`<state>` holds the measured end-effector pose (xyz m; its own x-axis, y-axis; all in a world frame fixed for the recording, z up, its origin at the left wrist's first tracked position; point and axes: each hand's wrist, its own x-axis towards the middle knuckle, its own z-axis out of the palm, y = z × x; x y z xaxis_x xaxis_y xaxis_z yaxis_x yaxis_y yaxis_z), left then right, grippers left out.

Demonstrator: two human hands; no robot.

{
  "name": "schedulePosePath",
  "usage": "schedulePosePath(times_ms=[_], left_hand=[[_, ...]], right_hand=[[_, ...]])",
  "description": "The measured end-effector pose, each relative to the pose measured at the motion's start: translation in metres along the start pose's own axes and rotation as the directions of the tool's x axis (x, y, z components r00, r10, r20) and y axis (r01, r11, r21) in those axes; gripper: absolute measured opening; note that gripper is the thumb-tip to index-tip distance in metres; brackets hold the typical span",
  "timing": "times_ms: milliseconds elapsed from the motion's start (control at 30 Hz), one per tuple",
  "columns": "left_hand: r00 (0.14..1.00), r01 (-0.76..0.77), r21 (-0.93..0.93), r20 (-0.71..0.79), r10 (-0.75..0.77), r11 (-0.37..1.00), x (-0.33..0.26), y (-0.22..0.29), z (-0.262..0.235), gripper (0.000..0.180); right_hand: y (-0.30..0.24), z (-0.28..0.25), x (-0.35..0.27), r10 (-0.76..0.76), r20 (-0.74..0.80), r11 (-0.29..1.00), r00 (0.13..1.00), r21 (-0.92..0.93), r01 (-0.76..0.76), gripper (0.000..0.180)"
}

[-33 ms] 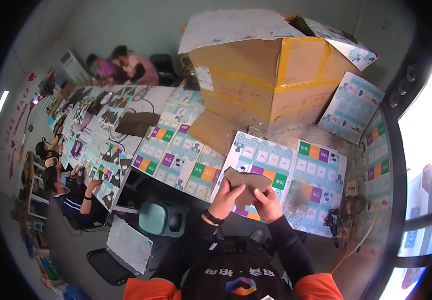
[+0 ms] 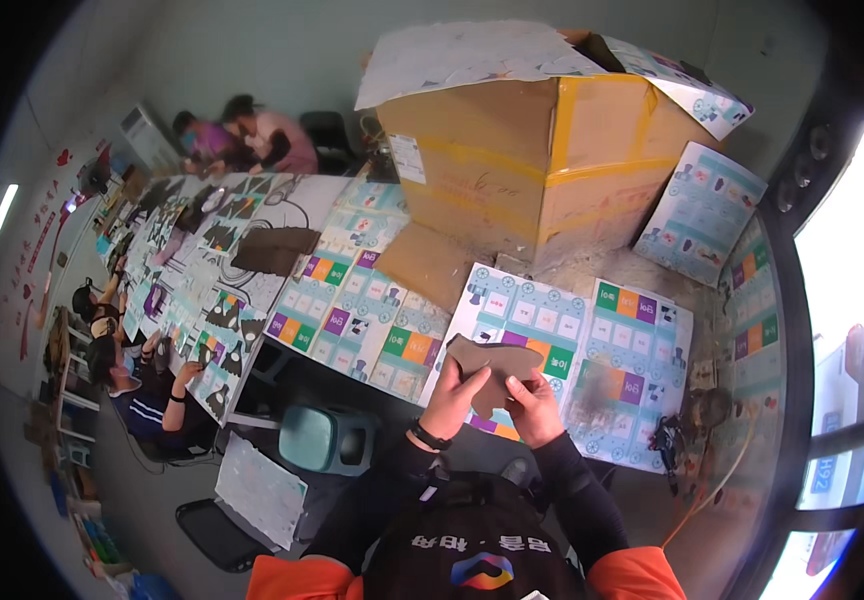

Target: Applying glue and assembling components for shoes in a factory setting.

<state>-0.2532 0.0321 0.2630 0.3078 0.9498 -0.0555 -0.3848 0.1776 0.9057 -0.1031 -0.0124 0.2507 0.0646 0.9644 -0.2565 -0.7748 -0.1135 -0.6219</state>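
My left hand [image 2: 450,398] and my right hand [image 2: 534,412] together hold a flat brown cut-out piece [image 2: 495,366] by its lower edge. The piece hangs just above a printed sheet with coloured squares [image 2: 522,315] lying on the table in front of me. A dark band sits on my left wrist, and both forearms are in black sleeves.
A large open cardboard box [image 2: 532,170] with yellow tape stands behind the sheet. More printed sheets [image 2: 352,300] and dark cut-outs [image 2: 277,250] cover the long table to the left. People sit along it [image 2: 142,390] and at its far end [image 2: 252,140]. A teal stool [image 2: 327,440] stands at my left.
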Motion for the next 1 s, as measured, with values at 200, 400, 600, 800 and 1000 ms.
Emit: schedulePosePath(times_ms=[200,400,600,800,1000], left_hand=[[0.987,0.120,0.051,0.102,-0.125,0.991,-0.013,0.035,-0.008,0.028],[0.942,0.140,0.242,0.265,-0.204,0.960,-0.023,0.069,-0.043,0.025],[0.985,-0.114,0.338,0.160,0.062,0.934,-0.023,0.050,-0.072,0.021],[0.990,-0.130,0.372,0.100,0.100,0.919,-0.039,0.057,-0.070,0.023],[0.792,0.418,0.061,0.464,-0.396,0.906,-0.027,0.057,-0.074,0.026]], right_hand=[[-0.024,-0.010,-0.016,-0.179,0.103,0.857,0.978,-0.472,0.207,0.025],[-0.045,0.024,-0.041,-0.095,0.261,0.749,0.961,-0.617,0.242,0.033],[-0.004,0.058,-0.058,-0.251,0.177,0.568,0.952,-0.769,0.293,0.031],[0.033,0.096,-0.074,-0.626,0.172,0.154,0.761,-0.929,0.337,0.034],[-0.008,0.022,-0.076,0.009,0.104,0.883,0.994,-0.468,0.041,0.036]])
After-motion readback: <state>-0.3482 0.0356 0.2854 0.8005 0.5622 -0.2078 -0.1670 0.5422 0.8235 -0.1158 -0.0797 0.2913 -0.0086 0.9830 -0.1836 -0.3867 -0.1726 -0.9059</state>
